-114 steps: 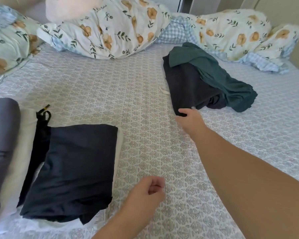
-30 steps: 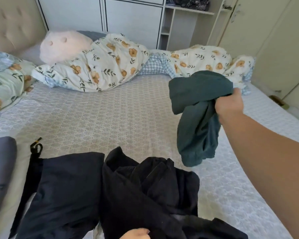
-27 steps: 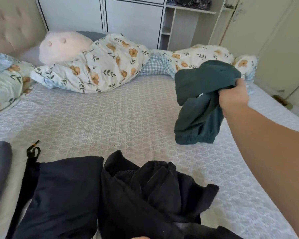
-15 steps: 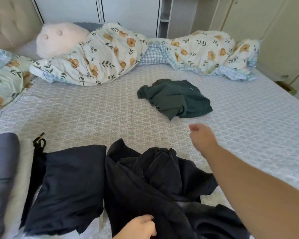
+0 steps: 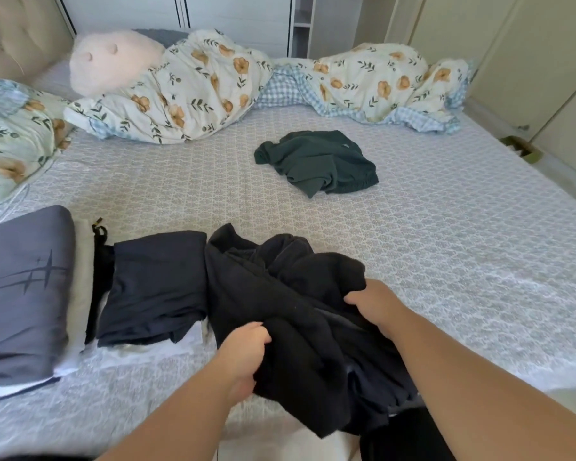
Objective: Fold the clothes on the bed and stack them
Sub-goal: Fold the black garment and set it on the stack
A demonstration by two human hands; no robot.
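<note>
- Crumpled black garment (image 5: 293, 304) at the near edge of the bed (image 5: 446, 247), bunched in thick folds, its lower part spilling over the edge toward the viewer.
- Likely a soft, fairly heavy knit or fleece: limp, no stiffness, unlikely to slip through fingers but sure to sag and drag wherever unsupported.
- Clamped from both sides: left hand (image 5: 246, 351) with fingers curled into a fold at the near left, right hand (image 5: 376, 304) with thumb and fingers closed over a bunched edge at the right.
- Type of garment and position of its seams not readable from this heap; best taken, by judgement, at a hem, waistband or shoulder line once found, two points well apart, then lifted and shaken flat before any fold.
- Risk of folding in a hidden twist if spread without first locating the edges.
- Just left, touching the black heap: folded navy garment (image 5: 153, 281) lying on something white, with a thin black cord (image 5: 98, 232) at its far left corner.
- Further left: folded grey garment (image 5: 20, 287) with a scratch-like print, resting on white cloth.
- Far, past the middle of the bed: dark green garment (image 5: 316, 161), crumpled, well apart from both hands, not yet folded.
- Along the far side: floral duvet (image 5: 187, 91) bunched in a ridge, pale pink plush pillow (image 5: 110, 61) at far left.
</note>
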